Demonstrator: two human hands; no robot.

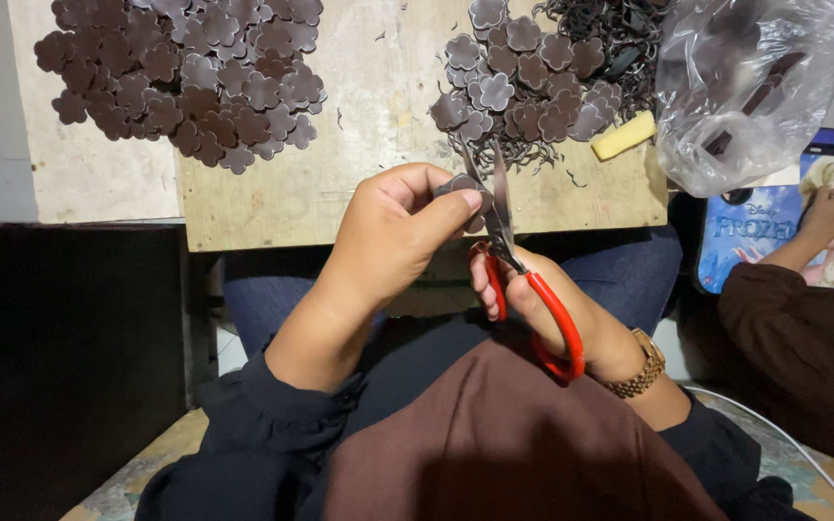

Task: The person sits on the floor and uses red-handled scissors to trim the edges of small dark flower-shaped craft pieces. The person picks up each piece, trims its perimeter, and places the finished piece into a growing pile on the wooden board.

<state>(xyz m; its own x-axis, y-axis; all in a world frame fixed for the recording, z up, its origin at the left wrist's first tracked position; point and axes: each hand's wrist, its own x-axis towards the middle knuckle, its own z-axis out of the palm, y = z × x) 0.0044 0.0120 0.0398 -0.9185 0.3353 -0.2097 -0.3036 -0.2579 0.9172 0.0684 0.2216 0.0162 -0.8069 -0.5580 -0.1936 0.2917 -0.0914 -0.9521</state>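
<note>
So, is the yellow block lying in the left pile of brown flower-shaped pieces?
No, the yellow block lies at the right pile, beside the clear plastic bag.

The left hand [393, 232] pinches a small brown flower-shaped piece [458, 185] between thumb and fingers, and the right hand [542, 309] works red-handled scissors [514, 260] whose blades meet it. On the wooden tabletop [378, 106] beyond lie two heaps of like pieces [185, 77], a yellow block [624, 135] and a clear plastic bag [745, 87].

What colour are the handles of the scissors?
Red. The scissors' handles show clearly in the head view, held in the right hand.
</note>
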